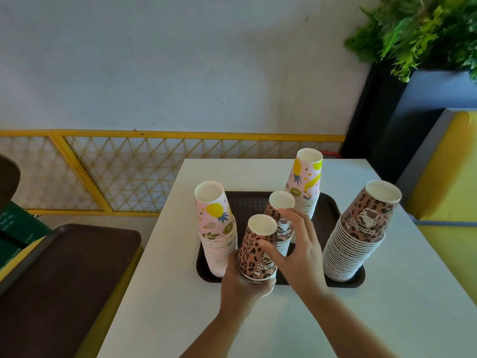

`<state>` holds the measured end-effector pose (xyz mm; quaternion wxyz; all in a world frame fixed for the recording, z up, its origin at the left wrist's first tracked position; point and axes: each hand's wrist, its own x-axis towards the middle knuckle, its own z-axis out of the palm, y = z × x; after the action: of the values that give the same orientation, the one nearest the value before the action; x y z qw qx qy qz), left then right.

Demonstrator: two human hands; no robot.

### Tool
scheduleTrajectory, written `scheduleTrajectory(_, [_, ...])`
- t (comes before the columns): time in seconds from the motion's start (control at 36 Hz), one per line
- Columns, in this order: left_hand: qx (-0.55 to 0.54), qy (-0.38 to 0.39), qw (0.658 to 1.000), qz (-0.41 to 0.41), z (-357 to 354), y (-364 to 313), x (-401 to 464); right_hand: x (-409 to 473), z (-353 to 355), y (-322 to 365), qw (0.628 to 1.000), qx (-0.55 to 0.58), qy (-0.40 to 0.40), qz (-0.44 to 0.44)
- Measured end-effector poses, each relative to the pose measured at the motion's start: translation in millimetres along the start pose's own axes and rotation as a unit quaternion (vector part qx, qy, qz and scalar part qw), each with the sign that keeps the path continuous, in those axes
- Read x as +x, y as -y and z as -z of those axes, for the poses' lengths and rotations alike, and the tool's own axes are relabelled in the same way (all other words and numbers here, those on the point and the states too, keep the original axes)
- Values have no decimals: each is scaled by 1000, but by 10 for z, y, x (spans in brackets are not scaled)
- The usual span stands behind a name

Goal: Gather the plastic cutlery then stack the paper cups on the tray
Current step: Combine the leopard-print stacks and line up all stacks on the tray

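Note:
A dark brown tray (333, 202) sits on a white table (387, 319) and carries several upside-down stacks of paper cups. My left hand (245, 282) grips the base of a short leopard-print stack (256, 249) at the tray's front edge. My right hand (299, 251) has its thumb on that stack and its fingers reaching round a second leopard-print stack (280, 210) behind it. A pink fruit-print stack (216, 228) stands at the left, another pink fruit-print stack (305, 182) at the back, and a tall leopard-print stack (358, 231) at the right. No cutlery is in view.
A second, bare brown tray (64, 280) lies on a lower surface to the left. A yellow lattice railing (129, 171) runs behind the table. A dark planter (413, 112) with green leaves stands at the back right, next to a yellow seat (449, 171).

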<state>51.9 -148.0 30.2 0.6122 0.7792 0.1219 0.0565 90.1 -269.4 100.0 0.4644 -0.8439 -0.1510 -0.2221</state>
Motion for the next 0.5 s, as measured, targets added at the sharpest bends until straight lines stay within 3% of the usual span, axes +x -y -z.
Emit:
scheduleTrajectory(0.14, [-20, 6, 1000, -20, -1, -69, -22, -65, -71, 32, 993, 36, 91, -66])
scheduleTrajectory(0.5, [19, 26, 998, -57, 54, 19, -16, 81, 42, 65, 993, 60, 46, -90])
